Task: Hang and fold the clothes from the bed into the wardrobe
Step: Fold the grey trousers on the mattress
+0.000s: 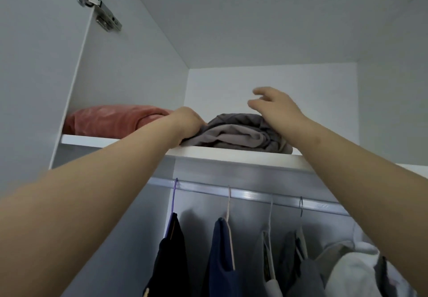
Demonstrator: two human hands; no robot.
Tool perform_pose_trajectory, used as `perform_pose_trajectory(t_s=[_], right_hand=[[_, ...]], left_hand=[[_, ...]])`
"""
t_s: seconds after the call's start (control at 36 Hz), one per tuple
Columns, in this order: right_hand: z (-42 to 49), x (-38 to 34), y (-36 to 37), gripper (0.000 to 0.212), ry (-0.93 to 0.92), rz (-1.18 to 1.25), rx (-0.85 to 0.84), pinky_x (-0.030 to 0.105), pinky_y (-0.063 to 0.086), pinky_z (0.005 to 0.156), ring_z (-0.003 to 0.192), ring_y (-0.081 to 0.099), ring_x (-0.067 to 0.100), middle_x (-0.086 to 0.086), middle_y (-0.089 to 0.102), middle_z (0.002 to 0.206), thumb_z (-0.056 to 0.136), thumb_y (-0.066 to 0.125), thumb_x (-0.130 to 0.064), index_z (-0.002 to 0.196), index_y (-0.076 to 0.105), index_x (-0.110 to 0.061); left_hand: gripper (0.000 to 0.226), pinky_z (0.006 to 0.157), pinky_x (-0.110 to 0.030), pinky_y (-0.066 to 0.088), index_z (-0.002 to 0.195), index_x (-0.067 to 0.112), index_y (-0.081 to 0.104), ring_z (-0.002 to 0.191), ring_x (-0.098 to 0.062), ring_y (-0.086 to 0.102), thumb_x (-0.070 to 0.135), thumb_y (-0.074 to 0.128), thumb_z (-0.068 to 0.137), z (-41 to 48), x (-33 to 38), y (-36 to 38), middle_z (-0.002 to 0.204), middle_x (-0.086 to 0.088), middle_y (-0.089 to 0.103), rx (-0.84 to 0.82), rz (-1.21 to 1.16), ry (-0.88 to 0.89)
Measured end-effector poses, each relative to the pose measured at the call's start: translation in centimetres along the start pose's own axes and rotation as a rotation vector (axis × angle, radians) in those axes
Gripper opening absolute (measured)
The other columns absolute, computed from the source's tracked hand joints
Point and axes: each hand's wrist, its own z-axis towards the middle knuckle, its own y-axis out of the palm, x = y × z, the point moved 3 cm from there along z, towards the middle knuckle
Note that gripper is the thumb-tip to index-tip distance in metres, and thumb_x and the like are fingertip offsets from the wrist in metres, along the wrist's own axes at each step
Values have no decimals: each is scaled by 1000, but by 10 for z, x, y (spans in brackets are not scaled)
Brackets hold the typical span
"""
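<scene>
A folded grey garment [240,134] lies on the wardrobe's white top shelf [231,154], near its front edge. My left hand [187,123] grips the garment's left edge with closed fingers. Just above the garment's right side hovers my right hand [275,103], fingers spread and holding nothing. Both arms reach up from below. Under the shelf, several garments hang on hangers from a metal rail [254,194]: a black one [171,257], a navy one [222,257], grey ones and a white one [354,271].
A rolled pink blanket [111,120] sits on the shelf to the left of the grey garment. The open wardrobe door with a metal hinge [97,4] stands at upper left. White walls enclose the shelf space behind and to the right.
</scene>
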Motion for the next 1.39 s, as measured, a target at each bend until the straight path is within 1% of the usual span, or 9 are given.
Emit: perform_pose_trajectory(t_s=[0.08,0.17,0.25,0.44,0.58,0.94,1.08,1.22,1.39], right_hand=[[-31,-12,9,21,-141,-86,-383,30,40,101,109,55,9,-12,62,115,89,53,-45,104,63,-34],[-41,-7,6,28,-142,-249,-483,31,40,99,108,54,11,-11,61,115,89,54,-42,115,58,-34],[-38,-6,5,24,-74,-243,-463,33,40,101,108,56,12,-9,64,113,94,48,-27,112,63,-31],[-18,-14,31,32,-12,-454,-537,30,39,94,110,54,19,-2,61,120,98,39,-21,121,60,-25],[-10,-14,46,33,61,-491,-627,35,35,106,119,49,21,0,56,129,98,39,-22,127,55,-21],[-14,-2,45,45,65,-247,-671,20,33,103,121,47,5,-16,55,129,91,41,-7,126,56,-32],[-17,-3,47,25,86,-126,-697,16,35,97,113,53,0,-17,60,124,93,49,-32,114,63,-35],[-22,-9,39,33,50,-94,-531,21,34,99,111,54,-1,-22,62,115,92,39,-56,98,69,-43],[-30,-15,31,25,-8,-325,-528,25,39,97,106,56,9,-18,64,114,91,51,-39,99,73,-29]], left_hand=[[29,91,-23,35,108,10,64,114,-24,52,25,43,97,-15,9,-3,121,-11,61,246,168,396],[34,101,-12,26,127,12,55,124,-10,42,26,36,101,-33,3,4,136,-6,51,19,207,626],[40,107,-31,30,129,19,54,126,-15,45,36,31,101,-33,-12,1,135,1,53,-102,411,559],[36,100,-35,37,125,21,56,119,-23,49,17,32,98,-8,-6,-6,134,1,53,-199,815,401],[47,102,-41,33,125,30,53,122,-24,47,8,31,90,11,-5,-6,135,7,51,-223,1094,404],[41,109,-24,15,130,26,54,137,-10,25,11,30,99,2,-27,-18,148,14,33,-327,625,396],[43,110,-28,18,133,28,52,136,-12,29,11,33,98,1,-28,-17,147,14,36,-268,583,385],[46,114,-40,15,133,35,49,139,-7,20,14,27,98,-3,-26,-17,149,24,27,-257,701,387],[41,110,-41,23,119,31,59,125,-17,45,28,28,92,-12,-10,-1,133,6,54,50,544,496]])
